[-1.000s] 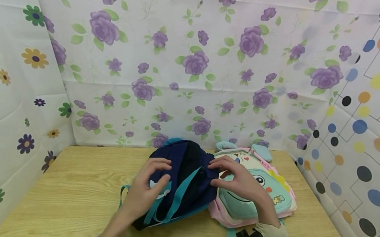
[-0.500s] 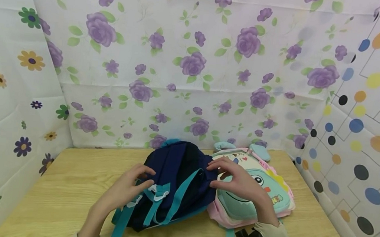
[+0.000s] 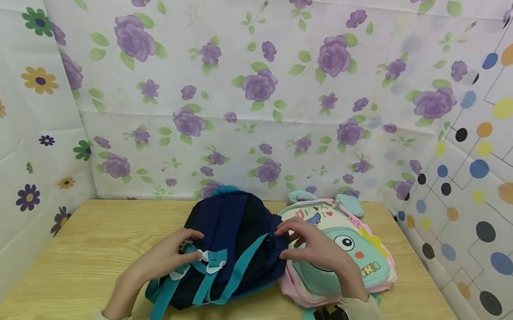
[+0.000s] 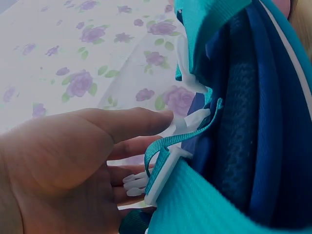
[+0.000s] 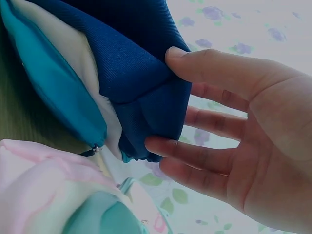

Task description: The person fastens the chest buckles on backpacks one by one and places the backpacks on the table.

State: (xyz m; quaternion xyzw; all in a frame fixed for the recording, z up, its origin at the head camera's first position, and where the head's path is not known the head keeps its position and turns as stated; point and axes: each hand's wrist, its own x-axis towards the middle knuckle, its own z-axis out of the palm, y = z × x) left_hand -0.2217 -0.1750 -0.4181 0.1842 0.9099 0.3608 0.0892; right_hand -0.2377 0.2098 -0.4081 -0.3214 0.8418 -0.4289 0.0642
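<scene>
Floral sheet (image 3: 226, 85) behind, wood-grain desk (image 3: 109, 249) below. Navy backpack (image 3: 229, 218) lies teal straps (image 3: 240, 272) up, beside the pink-and-mint backpack (image 3: 369, 251). Right hand (image 3: 315, 245) — fingers and thumb pinching the navy one's right edge. Left hand (image 3: 165, 256) at the white buckles (image 3: 215, 264) — thumb and index look apart, can't tell if they grip anything.

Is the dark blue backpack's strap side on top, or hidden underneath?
On top: in the head view, the dark blue backpack shows its teal straps and white buckles facing the camera.
</scene>
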